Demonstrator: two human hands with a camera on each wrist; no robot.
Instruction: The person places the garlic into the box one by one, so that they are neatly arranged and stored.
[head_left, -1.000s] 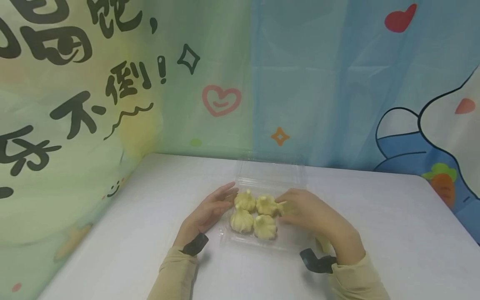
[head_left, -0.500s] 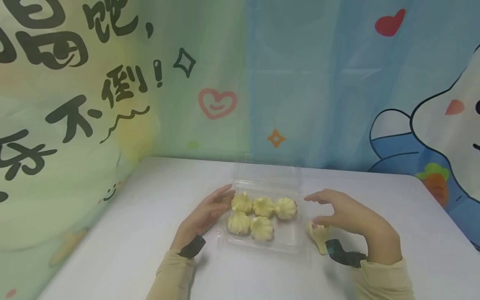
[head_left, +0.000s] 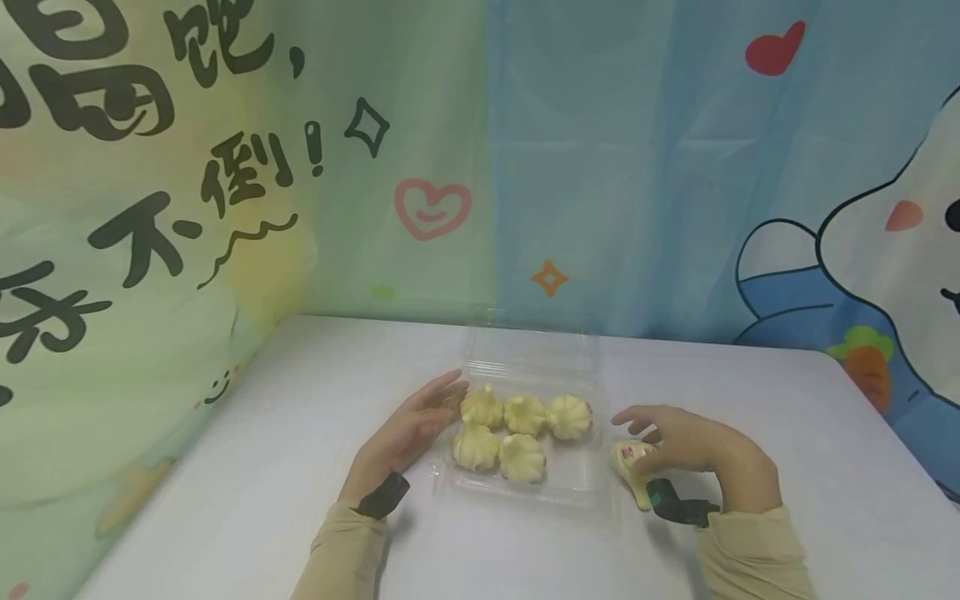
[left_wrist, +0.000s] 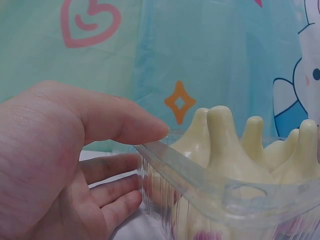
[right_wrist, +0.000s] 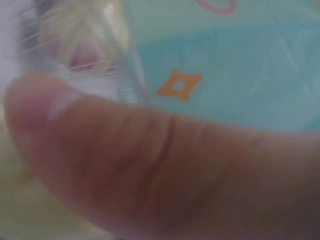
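A clear plastic clamshell box holds several garlic bulbs, pale yellow with some pink at the base. My left hand rests at the box's left side; in the left wrist view its thumb lies on the rim and its fairly straight fingers touch the outer wall. Right of the box, another garlic bulb lies on the table, stem towards me. My right hand is above and beside that bulb, fingers spread from the thumb and not closed round it. The thumb partly covers the bulb; in the right wrist view this is blurred.
The box's transparent lid is folded back flat behind it on the white table. A printed curtain hangs along the table's back and left. Dark straps sit on both wrists.
My right hand let go of a garlic bulb in the box's back right, moved out to the right, then lowered to the bulb on the table. The left hand stayed at the box.
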